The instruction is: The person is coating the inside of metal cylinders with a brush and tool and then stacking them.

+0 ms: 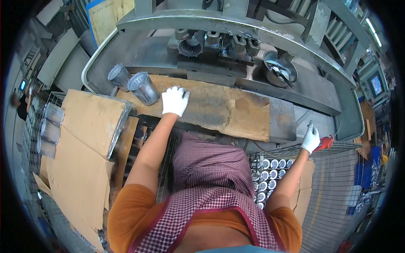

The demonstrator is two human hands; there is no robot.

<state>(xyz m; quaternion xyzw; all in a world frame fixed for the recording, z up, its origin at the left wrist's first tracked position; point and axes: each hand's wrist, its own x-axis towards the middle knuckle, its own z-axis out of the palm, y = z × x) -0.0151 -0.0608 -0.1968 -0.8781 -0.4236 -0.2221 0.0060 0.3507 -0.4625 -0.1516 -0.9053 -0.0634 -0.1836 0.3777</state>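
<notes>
My left hand, in a white glove, rests on a worn brown cardboard sheet at the work table's front edge. Its fingers look spread and hold nothing. Just left of it, a fluted grey metal cup stands tilted, with a second fluted cup behind. Out to the right, my gloved right hand is at a red object by a wire basket's rim. One finger points upward while the others seem closed around the red object, whose far side is hidden.
Ahead stands a machine with a ribbed round metal fitting under a heavy frame bar. A metal bowl sits at the right. Large cardboard sheets cover the left. Several round-ended metal cups fill a crate below my right arm.
</notes>
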